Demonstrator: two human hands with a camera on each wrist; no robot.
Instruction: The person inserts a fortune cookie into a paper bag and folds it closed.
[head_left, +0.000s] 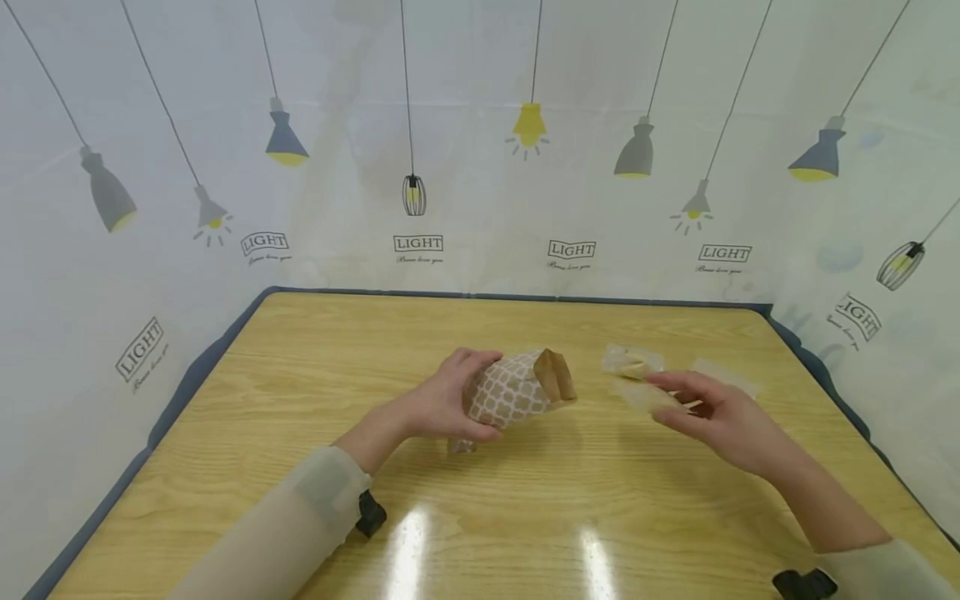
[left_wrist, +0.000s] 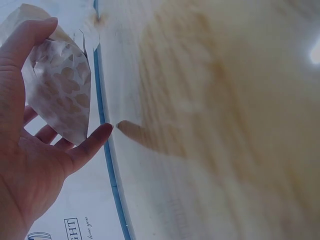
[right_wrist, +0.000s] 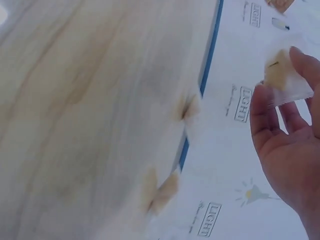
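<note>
Your counter (head_left: 300,467) is smooth, glossy wood, so light things will likely skid on it. The paper bag (head_left: 517,392) sits mid-counter, lying over w/ its mouth toward the right; your left hand (head_left: 442,404) is curled round its body. It looks thin, light & crushable, so hold the sides loosely, not the mouth. Your right hand (head_left: 712,412) pinches a small clear-wrapped snack (head_left: 648,396): probably slick, brittle inside, so take it by the wrapper edge. Two more packets (head_left: 633,361) lie just behind.

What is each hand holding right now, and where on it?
Left hand grips the patterned paper bag around its lower body, mouth facing right. Right hand pinches a clear-wrapped snack at its near end.
</note>
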